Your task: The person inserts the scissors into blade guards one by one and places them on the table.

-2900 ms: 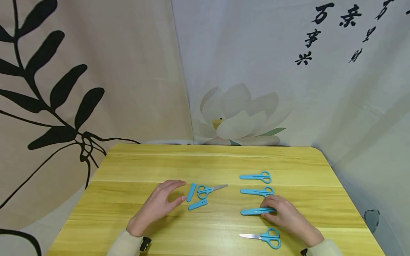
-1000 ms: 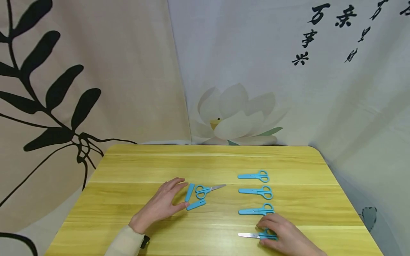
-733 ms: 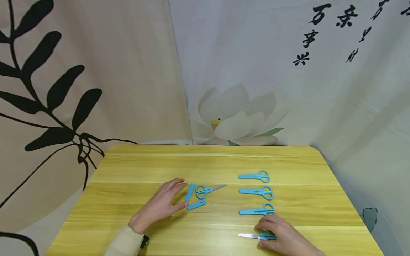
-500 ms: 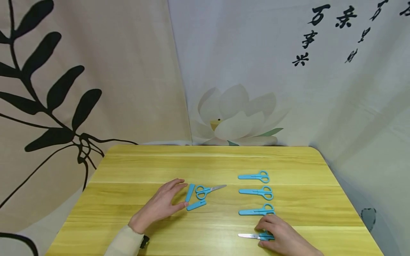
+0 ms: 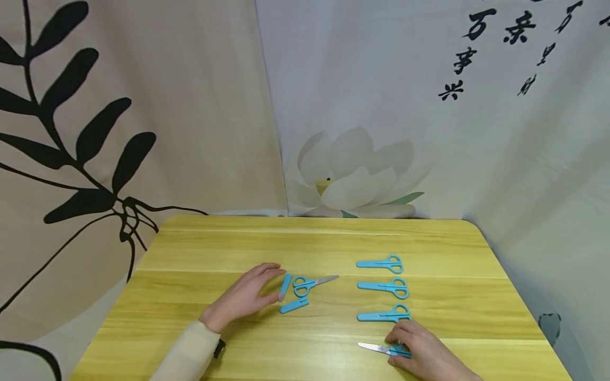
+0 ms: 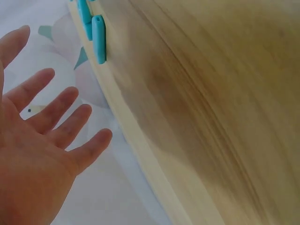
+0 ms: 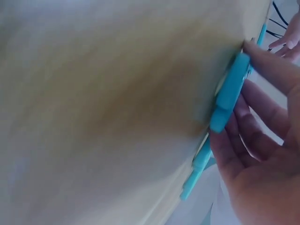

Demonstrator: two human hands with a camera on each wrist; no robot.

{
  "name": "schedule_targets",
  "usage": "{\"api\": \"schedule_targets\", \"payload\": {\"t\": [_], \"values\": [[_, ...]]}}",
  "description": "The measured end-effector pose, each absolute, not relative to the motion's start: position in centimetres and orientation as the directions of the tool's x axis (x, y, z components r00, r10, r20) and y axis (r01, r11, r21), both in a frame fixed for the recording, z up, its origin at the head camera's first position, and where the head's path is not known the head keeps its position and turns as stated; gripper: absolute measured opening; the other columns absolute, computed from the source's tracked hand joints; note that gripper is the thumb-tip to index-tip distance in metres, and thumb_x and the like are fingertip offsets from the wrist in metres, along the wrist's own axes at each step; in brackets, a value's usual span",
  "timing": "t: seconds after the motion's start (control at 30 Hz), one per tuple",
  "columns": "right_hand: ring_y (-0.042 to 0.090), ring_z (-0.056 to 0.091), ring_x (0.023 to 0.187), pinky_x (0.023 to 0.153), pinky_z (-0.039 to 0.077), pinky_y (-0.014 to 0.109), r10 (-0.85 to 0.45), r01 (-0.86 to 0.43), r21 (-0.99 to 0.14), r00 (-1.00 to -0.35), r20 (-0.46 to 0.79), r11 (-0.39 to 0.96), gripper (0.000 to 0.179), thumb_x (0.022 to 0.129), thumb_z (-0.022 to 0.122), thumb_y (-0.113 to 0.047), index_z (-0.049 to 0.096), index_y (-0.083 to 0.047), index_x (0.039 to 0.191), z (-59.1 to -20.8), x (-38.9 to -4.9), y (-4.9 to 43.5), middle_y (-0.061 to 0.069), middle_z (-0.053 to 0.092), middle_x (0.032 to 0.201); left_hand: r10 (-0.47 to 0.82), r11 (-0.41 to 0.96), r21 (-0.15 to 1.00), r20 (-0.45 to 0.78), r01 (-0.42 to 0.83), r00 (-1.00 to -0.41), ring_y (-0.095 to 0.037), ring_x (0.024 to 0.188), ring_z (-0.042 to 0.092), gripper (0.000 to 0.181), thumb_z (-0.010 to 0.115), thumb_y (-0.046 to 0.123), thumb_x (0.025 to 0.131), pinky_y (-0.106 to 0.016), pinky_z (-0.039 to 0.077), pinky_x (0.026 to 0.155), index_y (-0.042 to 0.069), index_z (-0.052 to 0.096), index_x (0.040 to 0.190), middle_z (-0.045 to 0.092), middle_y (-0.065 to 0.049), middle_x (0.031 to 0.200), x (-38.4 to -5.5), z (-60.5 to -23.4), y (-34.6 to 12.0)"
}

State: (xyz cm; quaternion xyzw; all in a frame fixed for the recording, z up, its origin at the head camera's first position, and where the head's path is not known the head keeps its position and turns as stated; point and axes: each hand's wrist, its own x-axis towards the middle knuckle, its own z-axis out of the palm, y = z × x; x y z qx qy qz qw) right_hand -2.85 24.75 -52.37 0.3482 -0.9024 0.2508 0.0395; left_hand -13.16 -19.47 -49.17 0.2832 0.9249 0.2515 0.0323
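Observation:
My right hand (image 5: 424, 354) pinches the handles of small blue scissors (image 5: 374, 347) between thumb and fingers, at the table's front right. Their bare silver blades point left. In the right wrist view the blue handle (image 7: 229, 93) sits between thumb and fingertips. My left hand (image 5: 248, 296), fingers spread and holding nothing, hovers beside an upright-lying blue sheath (image 5: 286, 284); its thumb tip overlaps the sheath's lower end in the head view. A second blue sheath (image 5: 294, 305) lies just below. To their right lie unsheathed scissors (image 5: 305, 286), blades pointing right.
Three sheathed blue scissors lie in a column on the right: the far pair (image 5: 376, 263), the middle pair (image 5: 378, 286) and the near pair (image 5: 378, 317), just beyond my right hand. The wooden table (image 5: 214, 243) ends at a printed curtain (image 5: 214, 106).
My right hand has left the third sheathed scissors, come nearer the front edge and taken hold of the bare ones, whose blades have turned slightly. My left hand has shifted slightly right.

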Motion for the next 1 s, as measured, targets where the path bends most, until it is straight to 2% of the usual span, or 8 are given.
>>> {"api": "schedule_targets", "payload": {"t": [0.13, 0.4, 0.6, 0.83, 1.0], "values": [[-0.002, 0.043, 0.084, 0.064, 0.043, 0.019, -0.581, -0.597, -0.445, -0.792, 0.189, 0.668, 0.026, 0.084, 0.088, -0.034, 0.07, -0.024, 0.099, -52.1, -2.7, 25.0, -0.019, 0.053, 0.1, 0.55, 0.717, 0.479, 0.056, 0.506, -0.833, -0.039, 0.137, 0.05, 0.059, 0.073, 0.038, 0.098, -0.057, 0.044, 0.111, 0.008, 0.057, 0.146, 0.05, -0.016, 0.153, -13.7, -49.4, -19.4], [-0.002, 0.043, 0.083, 0.064, 0.043, 0.019, -0.605, -0.658, -0.416, -0.749, 0.27, 0.628, 0.027, 0.079, 0.091, -0.02, 0.068, -0.029, 0.09, -52.4, -3.1, 25.0, -0.018, 0.053, 0.096, 0.531, 0.738, 0.501, -0.019, 0.452, -0.847, -0.037, 0.14, 0.048, 0.062, 0.074, 0.039, 0.097, -0.055, 0.041, 0.114, 0.008, 0.056, 0.147, 0.051, -0.016, 0.152, -14.5, -49.9, -19.1], [-0.002, 0.045, 0.083, 0.064, 0.044, 0.018, -0.598, -0.655, -0.422, -0.752, 0.278, 0.627, 0.027, 0.079, 0.091, -0.018, 0.068, -0.029, 0.089, -52.2, -3.0, 24.8, -0.019, 0.053, 0.095, 0.521, 0.733, 0.535, -0.044, 0.42, -0.852, -0.036, 0.137, 0.051, 0.062, 0.075, 0.037, 0.096, -0.053, 0.04, 0.115, 0.004, 0.057, 0.146, 0.057, -0.015, 0.146, -14.9, -50.1, -18.9], [-0.003, 0.047, 0.085, 0.066, 0.047, 0.02, -0.585, -0.624, -0.458, -0.773, 0.245, 0.633, 0.022, 0.084, 0.088, -0.021, 0.069, -0.03, 0.092, -51.9, -2.8, 24.9, -0.02, 0.054, 0.098, 0.538, 0.717, 0.562, -0.071, 0.412, -0.84, -0.033, 0.134, 0.054, 0.063, 0.078, 0.032, 0.095, -0.051, 0.042, 0.114, 0.001, 0.057, 0.145, 0.064, -0.01, 0.138, -15.2, -50.2, -18.4], [0.0, 0.051, 0.088, 0.069, 0.053, 0.026, -0.55, -0.596, -0.43, -0.799, 0.242, 0.678, 0.022, 0.084, 0.088, -0.021, 0.07, -0.029, 0.093, -51.2, -2.8, 25.3, -0.02, 0.056, 0.1, 0.537, 0.729, 0.547, -0.086, 0.411, -0.839, -0.031, 0.132, 0.055, 0.067, 0.082, 0.033, 0.092, -0.049, 0.043, 0.113, 0.002, 0.056, 0.145, 0.064, -0.008, 0.137, -15.8, -50.5, -18.0]]}}
